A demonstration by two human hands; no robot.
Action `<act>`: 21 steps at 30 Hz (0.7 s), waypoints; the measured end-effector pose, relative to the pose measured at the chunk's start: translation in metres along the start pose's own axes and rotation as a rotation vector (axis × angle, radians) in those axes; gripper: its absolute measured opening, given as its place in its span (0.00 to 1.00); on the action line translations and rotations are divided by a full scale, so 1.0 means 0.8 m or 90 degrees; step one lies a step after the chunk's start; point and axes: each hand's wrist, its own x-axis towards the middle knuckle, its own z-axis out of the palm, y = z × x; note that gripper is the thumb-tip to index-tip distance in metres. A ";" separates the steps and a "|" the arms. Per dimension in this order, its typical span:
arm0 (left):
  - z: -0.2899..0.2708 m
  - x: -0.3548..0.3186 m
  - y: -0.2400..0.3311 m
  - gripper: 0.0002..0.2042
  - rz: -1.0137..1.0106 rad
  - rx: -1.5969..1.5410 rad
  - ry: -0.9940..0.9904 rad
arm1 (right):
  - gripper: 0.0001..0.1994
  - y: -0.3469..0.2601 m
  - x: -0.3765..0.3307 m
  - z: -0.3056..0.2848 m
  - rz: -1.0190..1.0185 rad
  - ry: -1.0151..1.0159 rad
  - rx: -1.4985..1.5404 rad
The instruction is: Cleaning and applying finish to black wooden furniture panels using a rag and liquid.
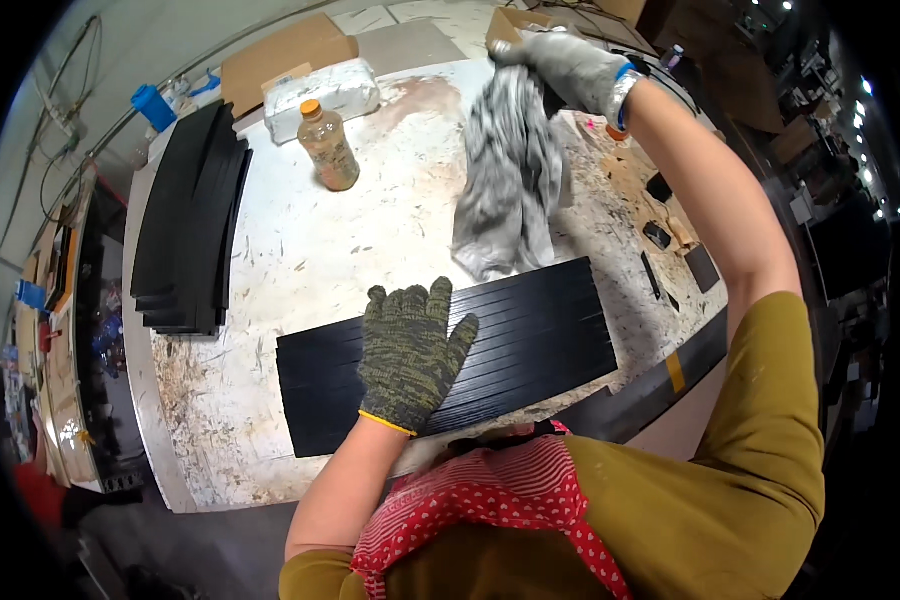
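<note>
In a dark green knit glove, my left hand (pixel 413 345) lies flat with fingers spread on a black ribbed panel (pixel 530 335), which rests near the table's front edge. My right hand (pixel 575 70), in a grey-white glove, is raised at the far right and grips a grey-stained white rag (pixel 510 175). The rag hangs down from the fingers, its lower end just behind the panel's far edge. Whether it touches the table I cannot tell.
A stack of black panels (pixel 190 220) lies at the left. Farther back stand a bottle with an orange cap (pixel 328 150), a white wrapped package (pixel 322 98) and flat cardboard (pixel 285 55). Black scraps (pixel 657 235) lie at the right. A blue container (pixel 153 107) is at the far left.
</note>
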 end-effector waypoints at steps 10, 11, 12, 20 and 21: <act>0.001 0.004 -0.002 0.26 0.045 -0.040 0.080 | 0.19 0.155 0.027 0.101 -0.182 -0.108 -0.643; -0.002 0.004 -0.002 0.26 0.038 -0.050 0.061 | 0.22 0.151 0.022 0.110 -0.192 -0.064 -0.592; -0.001 0.006 -0.003 0.25 0.038 -0.052 0.070 | 0.29 0.140 0.026 0.134 -0.028 -0.046 -0.366; -0.008 0.006 0.001 0.24 0.050 -0.047 0.063 | 0.38 0.101 0.020 0.234 0.058 -0.201 -0.045; -0.006 0.007 0.000 0.24 0.026 -0.054 0.058 | 0.31 0.102 0.018 0.224 0.068 -0.171 0.083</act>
